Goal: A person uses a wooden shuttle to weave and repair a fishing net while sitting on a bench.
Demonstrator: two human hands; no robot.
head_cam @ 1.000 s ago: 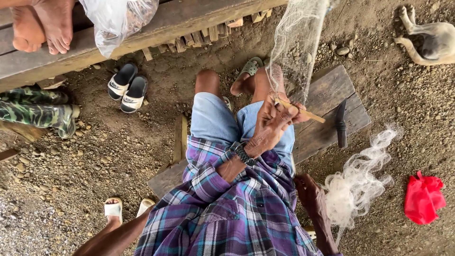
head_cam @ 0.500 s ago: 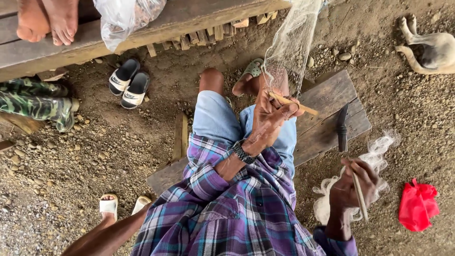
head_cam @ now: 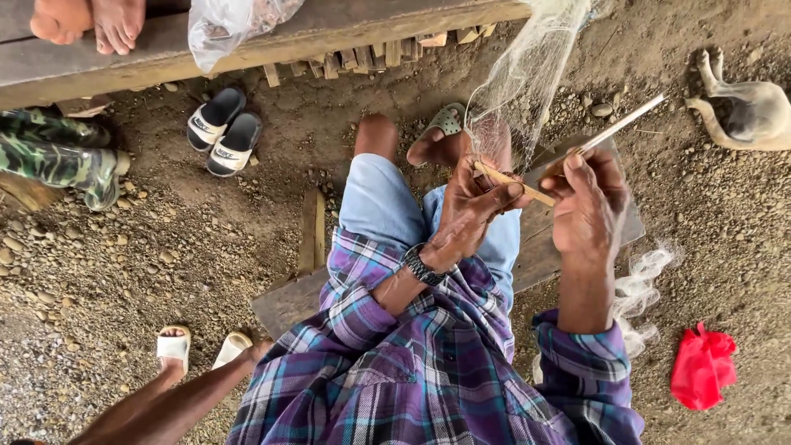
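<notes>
- Left hand [head_cam: 474, 202]: fingers curled shut around a short wooden stick [head_cam: 515, 184], which pokes out toward the right hand, just below the hanging fishing net [head_cam: 527, 78].
- Right hand [head_cam: 587, 202]: fingers pinched on a long thin netting needle [head_cam: 618, 128] that slants up and away from the net's lower edge.
- Half a second ago the right hand was low, beside the loose pile of net [head_cam: 643, 284]; now it is up next to the left hand, almost touching the stick.
- Wooden surface [head_cam: 288, 301] lies under the knees; open gravel beyond the net, red bag [head_cam: 702, 368] well apart.
</notes>
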